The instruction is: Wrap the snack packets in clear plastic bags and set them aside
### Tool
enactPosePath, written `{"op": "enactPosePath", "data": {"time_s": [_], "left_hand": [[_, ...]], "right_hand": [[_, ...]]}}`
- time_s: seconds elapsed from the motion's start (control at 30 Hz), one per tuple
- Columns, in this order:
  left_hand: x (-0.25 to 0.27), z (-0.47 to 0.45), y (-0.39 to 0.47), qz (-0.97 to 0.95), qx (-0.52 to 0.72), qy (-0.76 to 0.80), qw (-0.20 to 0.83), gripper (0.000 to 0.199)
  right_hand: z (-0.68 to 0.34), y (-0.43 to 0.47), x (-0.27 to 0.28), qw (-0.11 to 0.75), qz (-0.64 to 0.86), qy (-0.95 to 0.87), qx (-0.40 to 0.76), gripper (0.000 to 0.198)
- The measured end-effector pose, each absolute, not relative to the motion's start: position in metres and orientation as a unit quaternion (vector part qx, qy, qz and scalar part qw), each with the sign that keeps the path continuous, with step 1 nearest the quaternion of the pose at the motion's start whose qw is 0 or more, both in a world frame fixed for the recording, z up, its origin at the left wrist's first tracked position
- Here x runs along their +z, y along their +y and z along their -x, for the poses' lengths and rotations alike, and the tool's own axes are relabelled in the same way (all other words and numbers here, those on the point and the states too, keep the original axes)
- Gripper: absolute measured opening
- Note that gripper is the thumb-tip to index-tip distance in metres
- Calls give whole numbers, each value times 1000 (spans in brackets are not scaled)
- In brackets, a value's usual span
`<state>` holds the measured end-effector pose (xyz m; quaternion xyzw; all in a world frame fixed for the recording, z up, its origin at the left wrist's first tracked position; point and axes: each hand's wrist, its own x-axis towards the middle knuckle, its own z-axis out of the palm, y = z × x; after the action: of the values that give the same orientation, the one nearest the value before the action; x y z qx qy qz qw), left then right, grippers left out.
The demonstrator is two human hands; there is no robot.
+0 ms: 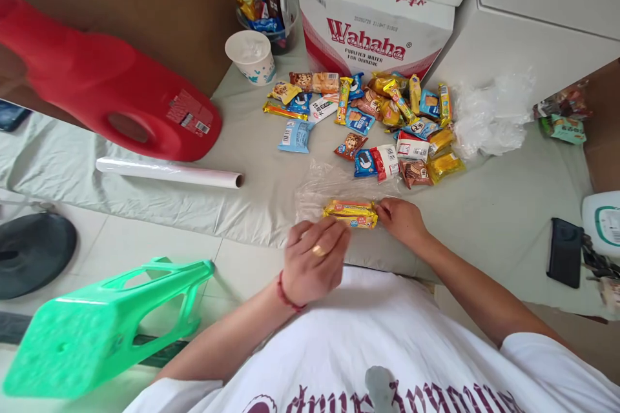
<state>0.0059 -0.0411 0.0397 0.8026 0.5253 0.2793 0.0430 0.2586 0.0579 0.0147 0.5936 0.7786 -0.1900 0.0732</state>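
Note:
Small yellow wrapped snack bars (351,213), lying side by side, rest on a clear plastic bag or film (317,184) near the table's front edge. My right hand (402,221) pinches their right end between thumb and fingers. At their lower left is my left hand (317,257), wearing a ring, its fingers curled together; what they hold, if anything, is hidden. Just beyond lies a pile of mixed snack packets (382,110) in yellow, blue, brown and red wrappers. A light blue packet (295,135) lies at the pile's left.
Crumpled clear plastic bags (494,113) lie right of the pile. Behind stand a Wahaba-style water carton (372,32), a paper cup (250,58) and a snack tub (281,42). Leftward are a red jug (121,90), a film roll (169,173) and a green stool (111,322). A phone (564,251) lies right.

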Motion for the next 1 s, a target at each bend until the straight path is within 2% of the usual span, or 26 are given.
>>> {"op": "enactPosePath", "data": {"time_s": [0.17,0.37,0.5,0.67,0.87,1.0], "left_hand": [[10,-38,-3,-819,195,535,70,36],[5,-29,3,-835,206,508,44,30],[6,-31,1,-835,199,511,53,29],[2,-32,1,-830,207,515,59,30],[2,-34,-6,-809,212,544,70,31],[-3,-39,-10,-769,206,599,86,21]], "right_hand": [[-263,59,29,93,-587,782,-188,37],[-230,103,60,-25,-501,863,-59,40],[-188,145,42,12,-423,904,-56,27],[-172,167,29,39,-352,927,-121,15],[-192,131,71,25,-322,939,-115,22],[-208,80,63,-6,-254,959,-127,17]]}}
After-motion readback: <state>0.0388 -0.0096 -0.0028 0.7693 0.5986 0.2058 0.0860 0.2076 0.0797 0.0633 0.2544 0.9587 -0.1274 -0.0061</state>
